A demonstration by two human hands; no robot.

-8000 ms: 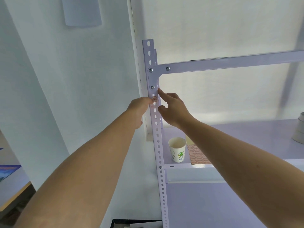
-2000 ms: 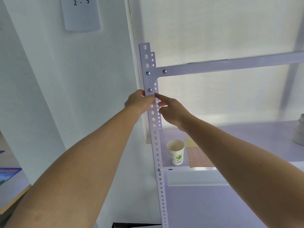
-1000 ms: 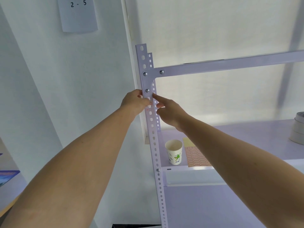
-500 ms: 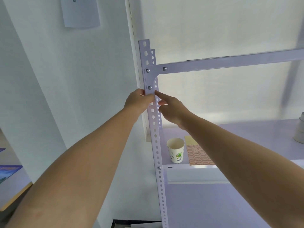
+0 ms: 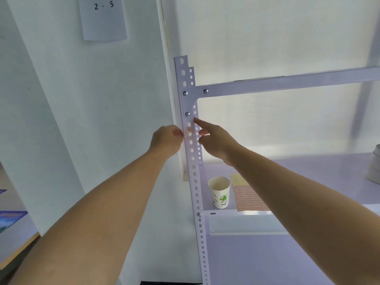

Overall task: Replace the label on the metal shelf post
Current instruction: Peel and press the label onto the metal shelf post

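Since the label [image 5: 189, 133], mid-frame on the metal shelf post [image 5: 195, 188], looks thin, papery and tear-prone, peeling slowly from its left edge seems best. Left hand [image 5: 165, 141] curls there, pinch unclear; right hand [image 5: 216, 138] grasps nothing, forefinger straight against the post.

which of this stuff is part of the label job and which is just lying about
Part of the job: metal shelf post; orange label on it; left hand beside the label; right hand, forefinger on the post; label sheet on the shelf, likely the replacements.

Just lying about: paper cup; white rolls at the right edge; paper sign marked 2 - 5.
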